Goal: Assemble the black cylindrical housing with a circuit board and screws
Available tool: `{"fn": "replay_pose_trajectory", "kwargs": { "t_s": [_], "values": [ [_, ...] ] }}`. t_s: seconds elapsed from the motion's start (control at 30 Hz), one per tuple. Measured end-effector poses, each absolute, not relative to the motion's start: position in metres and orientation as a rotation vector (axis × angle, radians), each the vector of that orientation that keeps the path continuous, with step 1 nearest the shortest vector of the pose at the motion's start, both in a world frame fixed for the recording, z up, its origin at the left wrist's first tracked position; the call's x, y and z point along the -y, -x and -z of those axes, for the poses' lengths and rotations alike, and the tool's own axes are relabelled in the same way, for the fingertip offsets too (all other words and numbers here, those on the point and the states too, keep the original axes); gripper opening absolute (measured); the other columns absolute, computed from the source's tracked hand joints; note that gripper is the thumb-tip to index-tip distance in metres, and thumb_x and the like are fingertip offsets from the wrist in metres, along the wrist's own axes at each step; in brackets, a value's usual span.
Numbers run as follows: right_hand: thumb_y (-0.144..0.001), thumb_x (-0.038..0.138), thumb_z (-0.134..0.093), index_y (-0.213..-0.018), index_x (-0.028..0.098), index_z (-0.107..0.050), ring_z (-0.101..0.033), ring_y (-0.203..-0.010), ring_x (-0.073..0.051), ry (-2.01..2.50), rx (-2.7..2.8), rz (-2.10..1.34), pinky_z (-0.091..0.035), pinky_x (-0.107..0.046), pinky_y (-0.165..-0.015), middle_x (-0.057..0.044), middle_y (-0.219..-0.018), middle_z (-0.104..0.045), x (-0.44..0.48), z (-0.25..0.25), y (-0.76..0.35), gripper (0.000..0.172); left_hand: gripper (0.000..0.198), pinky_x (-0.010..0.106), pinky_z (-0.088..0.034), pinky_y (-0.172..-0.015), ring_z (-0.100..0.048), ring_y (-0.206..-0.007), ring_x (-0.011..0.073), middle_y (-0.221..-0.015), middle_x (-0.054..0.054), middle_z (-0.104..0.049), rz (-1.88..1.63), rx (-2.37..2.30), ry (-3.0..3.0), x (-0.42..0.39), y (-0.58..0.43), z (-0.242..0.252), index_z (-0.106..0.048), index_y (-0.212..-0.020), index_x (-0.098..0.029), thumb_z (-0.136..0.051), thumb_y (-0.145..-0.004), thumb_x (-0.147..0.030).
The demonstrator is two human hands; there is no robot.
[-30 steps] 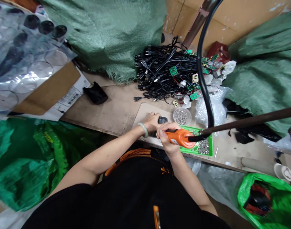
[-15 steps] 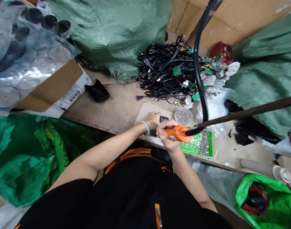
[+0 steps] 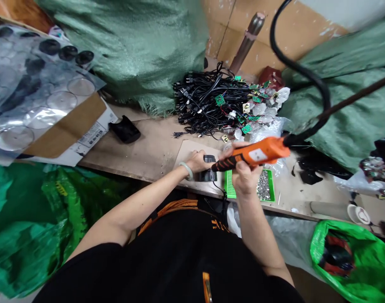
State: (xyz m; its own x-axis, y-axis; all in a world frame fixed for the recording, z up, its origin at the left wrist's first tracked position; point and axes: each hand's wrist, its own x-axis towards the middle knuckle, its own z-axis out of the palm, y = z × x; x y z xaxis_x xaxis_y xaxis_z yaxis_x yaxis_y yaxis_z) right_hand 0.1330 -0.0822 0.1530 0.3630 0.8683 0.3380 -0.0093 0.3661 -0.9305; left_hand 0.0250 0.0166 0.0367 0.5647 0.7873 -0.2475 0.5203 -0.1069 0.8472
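My right hand (image 3: pixel 245 179) is wrapped round an orange and black electric screwdriver (image 3: pixel 257 152), which lies nearly level with its tip end toward the left. My left hand (image 3: pixel 196 162) grips a black round plastic part (image 3: pixel 209 169) on a sheet of cardboard (image 3: pixel 188 148). A thin black cord runs from that part over the bench edge. The screwdriver's front end meets the part's right side in this view; whether they touch I cannot tell. Below the screwdriver sits a green tray (image 3: pixel 272 191) with many small screws (image 3: pixel 263 185), partly covered by my right hand.
Black power cords (image 3: pixel 208 94) with small circuit boards are heaped at the back of the bench (image 3: pixel 148 147). A curved black piece (image 3: pixel 125 129) lies left of the cardboard. A black cable (image 3: pixel 301 69) and rusty rod (image 3: pixel 356 97) cross the right side. A green bag (image 3: pixel 318 252) stands front right.
My right hand has moved right with the screwdriver, which has swung so its cable end points right and up. More of the black part shows. The camera view has shifted slightly.
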Motion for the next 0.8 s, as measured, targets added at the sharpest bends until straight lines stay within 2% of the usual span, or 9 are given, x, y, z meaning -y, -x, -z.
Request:
{"fn": "replay_pose_trajectory", "kwargs": {
  "t_s": [0.1,0.2,0.3,0.37,0.43,0.53,0.63,0.73,0.8],
  "values": [
    [-0.084,0.059,-0.081,-0.125,0.028,-0.062,-0.068,-0.117,-0.028,1.164,1.069,-0.502,-0.058,-0.046,-0.1,-0.011,-0.126,-0.068,0.096,-0.149,-0.148,0.055,0.058,0.038,-0.055,-0.077,-0.068,-0.088,0.0289,-0.086,0.008,-0.069,-0.264,-1.138,-1.724,-0.019,-0.009,-0.047,-0.054,-0.084,-0.023,-0.08,-0.064,-0.071],
    [-0.09,0.047,-0.078,-0.135,0.026,-0.059,-0.063,-0.126,-0.03,1.467,1.145,-0.348,-0.049,-0.052,-0.113,-0.014,-0.135,-0.064,0.117,-0.119,-0.149,0.053,0.059,0.034,-0.054,-0.066,-0.068,-0.078,0.0262,-0.081,0.007,-0.069,-0.25,-1.187,-1.633,-0.022,0.009,-0.058,-0.056,-0.09,-0.021,-0.081,-0.068,-0.07],
    [-0.083,0.048,-0.083,-0.141,0.025,-0.058,-0.059,-0.131,-0.035,1.681,1.389,-0.528,-0.046,-0.06,-0.115,-0.017,-0.14,-0.062,0.135,-0.083,-0.135,0.067,0.065,0.031,-0.051,-0.053,-0.068,-0.068,0.0237,-0.083,0.008,-0.069,-0.195,-1.201,-1.544,-0.019,0.023,-0.064,-0.059,-0.1,-0.019,-0.077,-0.071,-0.074],
    [-0.079,0.046,-0.086,-0.148,0.026,-0.053,-0.056,-0.137,-0.035,1.688,1.471,-0.709,-0.044,-0.06,-0.118,-0.017,-0.148,-0.057,0.142,-0.066,-0.125,0.079,0.07,0.031,-0.05,-0.048,-0.065,-0.058,0.0206,-0.086,0.007,-0.07,-0.171,-1.204,-1.499,-0.015,0.029,-0.066,-0.059,-0.113,-0.018,-0.072,-0.075,-0.077],
    [-0.08,0.043,-0.086,-0.15,0.025,-0.052,-0.057,-0.136,-0.034,1.645,1.43,-0.794,-0.045,-0.057,-0.118,-0.017,-0.148,-0.058,0.145,-0.057,-0.119,0.081,0.072,0.031,-0.05,-0.047,-0.061,-0.049,0.0176,-0.085,0.005,-0.069,-0.163,-1.175,-1.495,-0.011,0.035,-0.066,-0.06,-0.121,-0.02,-0.062,-0.081,-0.081],
    [-0.081,0.044,-0.084,-0.147,0.022,-0.055,-0.063,-0.129,-0.033,1.576,1.296,-0.843,-0.052,-0.052,-0.111,-0.017,-0.143,-0.062,0.145,-0.056,-0.119,0.076,0.074,0.031,-0.047,-0.045,-0.055,-0.043,0.0168,-0.067,0.001,-0.062,-0.131,-1.086,-1.503,-0.006,0.043,-0.069,-0.066,-0.112,-0.021,-0.042,-0.088,-0.087],
    [-0.084,0.046,-0.08,-0.146,0.02,-0.056,-0.067,-0.124,-0.031,1.501,1.203,-0.931,-0.058,-0.048,-0.103,-0.017,-0.143,-0.063,0.148,-0.059,-0.127,0.072,0.078,0.029,-0.044,-0.044,-0.052,-0.043,0.017,-0.054,-0.001,-0.053,-0.136,-1.047,-1.505,0.0,0.05,-0.075,-0.067,-0.103,-0.02,-0.034,-0.089,-0.089],
    [-0.084,0.049,-0.08,-0.145,0.021,-0.056,-0.067,-0.125,-0.031,1.441,1.186,-0.957,-0.059,-0.047,-0.101,-0.017,-0.144,-0.063,0.153,-0.06,-0.132,0.071,0.076,0.029,-0.048,-0.048,-0.054,-0.05,0.0167,-0.059,0.0,-0.054,-0.213,-1.031,-1.492,0.007,0.053,-0.081,-0.065,-0.096,-0.02,-0.037,-0.087,-0.09],
    [-0.084,0.051,-0.079,-0.146,0.022,-0.056,-0.065,-0.128,-0.032,1.413,1.194,-0.946,-0.058,-0.047,-0.103,-0.016,-0.145,-0.062,0.157,-0.06,-0.134,0.072,0.077,0.03,-0.053,-0.053,-0.061,-0.062,0.0191,-0.072,0.004,-0.06,-0.26,-1.011,-1.469,0.012,0.054,-0.082,-0.066,-0.098,-0.019,-0.038,-0.087,-0.09]
  ]
}}
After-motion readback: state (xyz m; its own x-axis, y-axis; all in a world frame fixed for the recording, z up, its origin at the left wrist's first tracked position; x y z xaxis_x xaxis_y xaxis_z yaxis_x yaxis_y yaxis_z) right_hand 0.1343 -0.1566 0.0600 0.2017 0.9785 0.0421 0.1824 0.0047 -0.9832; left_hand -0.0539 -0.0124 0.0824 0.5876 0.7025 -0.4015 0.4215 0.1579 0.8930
